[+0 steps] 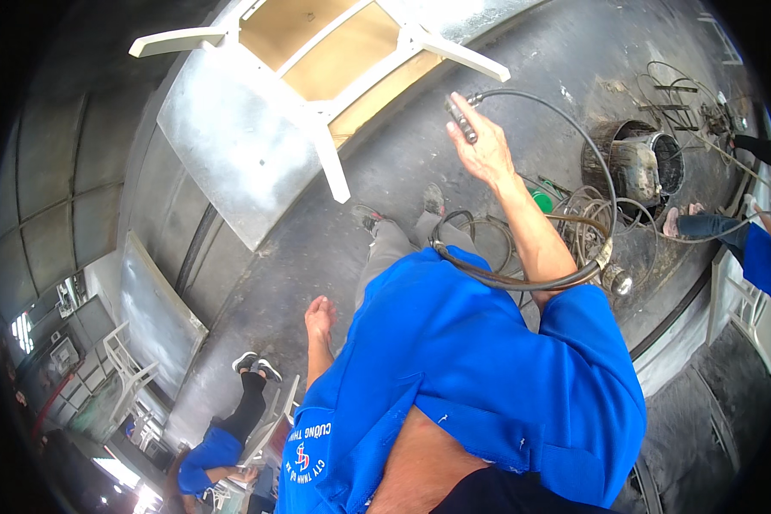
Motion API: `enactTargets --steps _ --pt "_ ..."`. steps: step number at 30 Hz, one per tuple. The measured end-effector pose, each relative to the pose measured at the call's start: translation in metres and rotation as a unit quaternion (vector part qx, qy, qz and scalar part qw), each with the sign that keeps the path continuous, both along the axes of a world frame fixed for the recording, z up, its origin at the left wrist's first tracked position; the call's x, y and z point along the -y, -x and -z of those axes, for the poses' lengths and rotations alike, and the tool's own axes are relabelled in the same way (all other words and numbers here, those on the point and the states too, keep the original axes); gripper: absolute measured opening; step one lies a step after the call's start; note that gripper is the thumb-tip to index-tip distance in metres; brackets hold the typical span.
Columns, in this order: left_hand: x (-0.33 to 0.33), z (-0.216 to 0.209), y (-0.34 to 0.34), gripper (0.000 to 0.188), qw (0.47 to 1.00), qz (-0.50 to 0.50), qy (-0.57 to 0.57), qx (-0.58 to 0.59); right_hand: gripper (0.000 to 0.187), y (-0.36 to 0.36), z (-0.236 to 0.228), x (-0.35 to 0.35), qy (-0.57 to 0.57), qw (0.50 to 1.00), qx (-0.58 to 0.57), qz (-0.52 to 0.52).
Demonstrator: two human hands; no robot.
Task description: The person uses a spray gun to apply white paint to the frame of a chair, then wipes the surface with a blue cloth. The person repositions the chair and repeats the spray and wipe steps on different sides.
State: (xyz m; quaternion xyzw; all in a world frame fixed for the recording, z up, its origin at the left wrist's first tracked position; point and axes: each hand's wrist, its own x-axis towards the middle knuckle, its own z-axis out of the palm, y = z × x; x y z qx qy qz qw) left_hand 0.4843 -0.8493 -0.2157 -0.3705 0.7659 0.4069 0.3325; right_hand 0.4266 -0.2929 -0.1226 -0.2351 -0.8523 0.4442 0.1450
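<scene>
My right hand (486,150) is stretched forward, closed round a small metal spray gun (461,118). A black hose (565,116) runs from the gun, loops past my right forearm and crosses in front of my blue shirt. Ahead and to the left of the gun, apart from it, is an upturned piece of furniture (325,111) with white legs and a tan underside. It rests on a large grey-white board (231,146). My left hand (319,319) hangs low at my side, fingers loosely bent, with nothing visible in it.
Paint-crusted buckets (638,171) stand at the right, beside tangled hoses (578,223) and a green lid (541,200). One person in blue (210,458) is at a white chair at lower left; another person (754,248) is at far right. A second board (154,308) leans at left.
</scene>
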Motion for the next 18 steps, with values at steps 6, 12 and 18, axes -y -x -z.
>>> enactTargets --steps 6,12,18 --pt "-0.004 -0.015 0.017 0.046 1.0 0.023 0.004 -0.002 0.056 0.0 -0.002 0.05 0.108 0.988 -0.016 -0.107" --pt "0.021 -0.012 0.02 0.041 1.0 0.023 0.012 -0.015 0.058 -0.006 -0.054 0.085 0.145 0.976 -0.039 -0.159" --pt "0.052 0.01 0.019 0.041 1.0 0.009 0.004 0.001 0.058 0.009 -0.11 0.124 0.119 0.967 -0.078 -0.213"
